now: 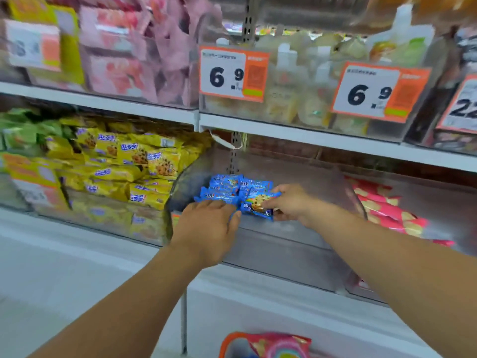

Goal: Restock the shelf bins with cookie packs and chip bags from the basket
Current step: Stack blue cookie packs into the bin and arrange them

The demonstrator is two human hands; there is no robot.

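Reaching into the clear plastic shelf bin (pixel 271 244) at frame centre, the right hand (pixel 289 202) pinched a blue cookie pack (pixel 256 206). The left hand (pixel 206 228) lay flat, fingers straight, against the blue pack pile (pixel 227 188).

Two orange-edged price tags, one (pixel 233 73) reading 6.9 and another (pixel 379 93) showing the same figure, are fixed to the front of clear upper bins (pixel 296 117) in which pale pouches with white caps (pixel 286 78) are stacked. Further left on the upper shelf, pink packets (pixel 121 65) are seen, blurred. A white cord (pixel 227 143) is hung under the white shelf edge (pixel 322 136).
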